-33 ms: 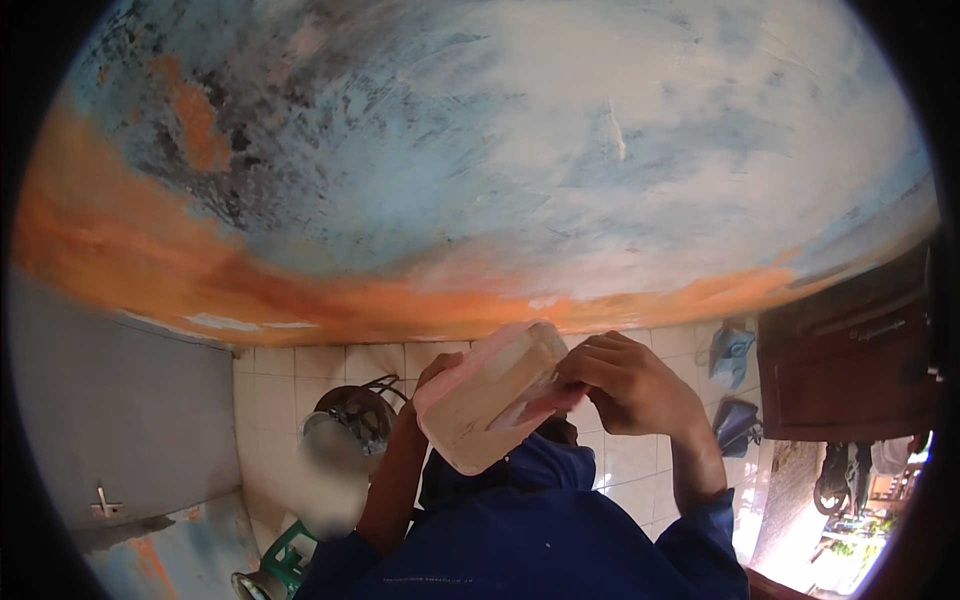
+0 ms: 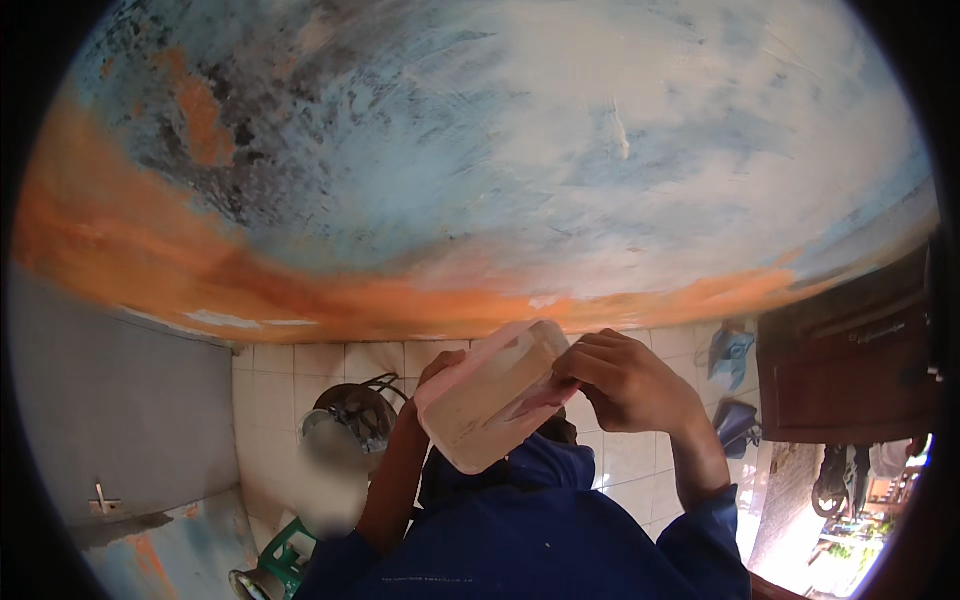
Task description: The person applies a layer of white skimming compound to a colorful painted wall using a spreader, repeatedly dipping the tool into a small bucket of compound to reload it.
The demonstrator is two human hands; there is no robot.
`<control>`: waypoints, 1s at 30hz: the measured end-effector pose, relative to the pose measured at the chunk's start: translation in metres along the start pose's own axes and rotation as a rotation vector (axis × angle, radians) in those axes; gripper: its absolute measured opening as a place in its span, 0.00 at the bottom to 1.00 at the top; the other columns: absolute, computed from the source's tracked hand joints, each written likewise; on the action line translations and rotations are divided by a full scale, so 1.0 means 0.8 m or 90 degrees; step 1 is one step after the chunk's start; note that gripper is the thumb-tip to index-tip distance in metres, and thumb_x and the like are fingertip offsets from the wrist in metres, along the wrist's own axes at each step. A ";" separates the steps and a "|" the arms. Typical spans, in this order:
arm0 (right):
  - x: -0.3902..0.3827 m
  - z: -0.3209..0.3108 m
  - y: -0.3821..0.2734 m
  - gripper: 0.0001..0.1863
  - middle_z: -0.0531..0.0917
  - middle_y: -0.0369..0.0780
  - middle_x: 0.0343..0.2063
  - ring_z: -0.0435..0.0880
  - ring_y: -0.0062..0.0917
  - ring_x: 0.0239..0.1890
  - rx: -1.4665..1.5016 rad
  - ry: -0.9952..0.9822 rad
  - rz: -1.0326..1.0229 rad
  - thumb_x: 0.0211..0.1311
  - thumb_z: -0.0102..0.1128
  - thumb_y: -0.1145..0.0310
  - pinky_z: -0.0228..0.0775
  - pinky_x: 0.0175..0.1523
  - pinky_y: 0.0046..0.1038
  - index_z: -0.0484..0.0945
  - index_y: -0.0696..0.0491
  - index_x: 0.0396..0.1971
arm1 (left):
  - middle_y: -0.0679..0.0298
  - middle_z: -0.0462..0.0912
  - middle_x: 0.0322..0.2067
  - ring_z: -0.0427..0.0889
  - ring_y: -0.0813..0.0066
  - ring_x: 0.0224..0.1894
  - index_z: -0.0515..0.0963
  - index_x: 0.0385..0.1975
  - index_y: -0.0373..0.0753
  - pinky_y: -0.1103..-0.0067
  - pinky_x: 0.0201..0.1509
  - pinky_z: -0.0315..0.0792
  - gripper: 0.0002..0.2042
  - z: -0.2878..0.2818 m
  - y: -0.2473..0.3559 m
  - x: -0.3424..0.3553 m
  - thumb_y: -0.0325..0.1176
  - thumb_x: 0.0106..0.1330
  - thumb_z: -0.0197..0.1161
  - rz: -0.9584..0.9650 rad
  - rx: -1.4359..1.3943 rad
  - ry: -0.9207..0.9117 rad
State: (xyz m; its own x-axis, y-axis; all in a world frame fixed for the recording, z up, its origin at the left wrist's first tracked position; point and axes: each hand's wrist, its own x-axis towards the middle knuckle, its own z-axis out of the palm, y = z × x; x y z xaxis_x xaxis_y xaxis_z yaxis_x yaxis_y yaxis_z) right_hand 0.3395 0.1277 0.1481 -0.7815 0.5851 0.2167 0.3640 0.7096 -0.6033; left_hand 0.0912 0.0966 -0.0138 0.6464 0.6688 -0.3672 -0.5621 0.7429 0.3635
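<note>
In front of my chest is a pinkish, translucent plastic tub, tilted, its side turned up toward the view. My left hand grips its left side, with most of the fingers hidden behind it. At the tub's right edge, my right hand is bent at the wrist with its fingers curled and pressed together. A pinkish patch shows beside these fingertips, but what they pinch is hidden. Just beyond the tub rises a wall with patchy blue, white, orange and dark paint.
White tiles cover the floor. A dark round pan and a green plastic item lie to the left, near a grey panel. On the right are a blue bag, a dark blue item and a brown wooden piece.
My right hand has shifted very slightly against the tub's right edge. The tub and my left hand stay almost in place.
</note>
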 end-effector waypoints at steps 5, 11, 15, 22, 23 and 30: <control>0.017 0.018 0.002 0.18 0.75 0.40 0.24 0.76 0.38 0.31 -0.040 -0.128 0.017 0.31 0.56 0.84 0.68 0.40 0.33 0.71 0.54 0.30 | 0.53 0.78 0.46 0.79 0.63 0.44 0.69 0.52 0.32 0.69 0.49 0.73 0.26 -0.006 -0.008 0.000 0.46 0.61 0.53 -0.045 -0.218 -0.088; 0.013 0.046 0.015 0.17 0.76 0.43 0.29 0.75 0.40 0.37 -0.057 -0.161 -0.017 0.35 0.60 0.80 0.68 0.43 0.35 0.71 0.54 0.31 | 0.53 0.78 0.45 0.79 0.64 0.43 0.69 0.51 0.31 0.71 0.50 0.73 0.23 -0.008 -0.017 0.003 0.43 0.63 0.52 -0.054 -0.238 -0.166; 0.000 0.059 0.024 0.16 0.77 0.44 0.32 0.75 0.40 0.40 -0.050 -0.182 0.004 0.38 0.64 0.76 0.66 0.48 0.36 0.71 0.55 0.31 | 0.53 0.78 0.43 0.79 0.65 0.43 0.69 0.50 0.30 0.72 0.50 0.72 0.22 0.000 -0.021 0.008 0.42 0.63 0.52 -0.097 -0.273 -0.183; -0.005 0.054 0.011 0.14 0.77 0.44 0.28 0.76 0.41 0.37 0.028 -0.121 -0.011 0.36 0.63 0.77 0.65 0.47 0.36 0.72 0.57 0.28 | 0.53 0.79 0.42 0.80 0.65 0.42 0.70 0.50 0.30 0.72 0.49 0.73 0.22 0.004 -0.029 0.012 0.42 0.61 0.53 -0.093 -0.208 -0.118; -0.005 0.050 0.007 0.13 0.76 0.43 0.27 0.76 0.40 0.36 0.036 -0.144 0.003 0.36 0.62 0.77 0.63 0.45 0.36 0.71 0.56 0.27 | 0.53 0.79 0.42 0.80 0.66 0.41 0.70 0.50 0.31 0.72 0.49 0.73 0.22 0.001 -0.030 0.014 0.42 0.62 0.53 -0.100 -0.201 -0.114; -0.006 0.048 0.002 0.13 0.73 0.45 0.20 0.74 0.42 0.27 0.076 -0.150 0.020 0.32 0.57 0.82 0.64 0.32 0.37 0.71 0.59 0.26 | 0.54 0.79 0.41 0.80 0.67 0.41 0.70 0.50 0.32 0.73 0.48 0.73 0.23 -0.002 -0.042 0.021 0.44 0.62 0.51 -0.106 -0.176 -0.078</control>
State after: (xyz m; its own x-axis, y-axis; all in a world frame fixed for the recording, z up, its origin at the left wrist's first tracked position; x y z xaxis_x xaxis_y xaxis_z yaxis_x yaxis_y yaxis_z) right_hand 0.3246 0.1109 0.1168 -0.8719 0.4892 0.0197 0.3394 0.6329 -0.6959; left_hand 0.1202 0.0830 -0.0339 0.7892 0.5415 -0.2898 -0.5511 0.8326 0.0548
